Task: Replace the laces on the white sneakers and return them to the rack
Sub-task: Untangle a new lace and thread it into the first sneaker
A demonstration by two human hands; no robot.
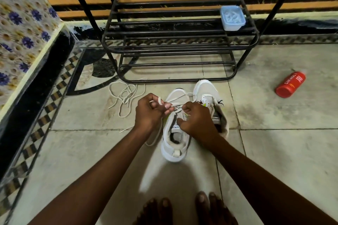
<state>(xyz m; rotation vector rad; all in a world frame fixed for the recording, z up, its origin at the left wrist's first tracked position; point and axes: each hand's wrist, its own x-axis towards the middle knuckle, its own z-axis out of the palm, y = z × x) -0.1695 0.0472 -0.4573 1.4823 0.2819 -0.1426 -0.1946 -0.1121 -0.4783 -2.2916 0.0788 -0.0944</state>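
White lace (176,105) is being pinched by left hand (148,113) and right hand (196,120) over nearer sneaker (173,150); lacing apparently unfinished, far sneaker (204,89) and rack (182,80) return outstanding.

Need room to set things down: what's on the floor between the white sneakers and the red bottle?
Nothing; the head view shows only bare floor tile between the white sneakers and the red bottle.

Single wide-angle view from a head-worn camera, looking forward and down at the floor (274,142).
The left hand (149,113) and right hand (196,120) meet mid-frame, close to the lens; the rack (164,33) stands farther off across the upper centre.
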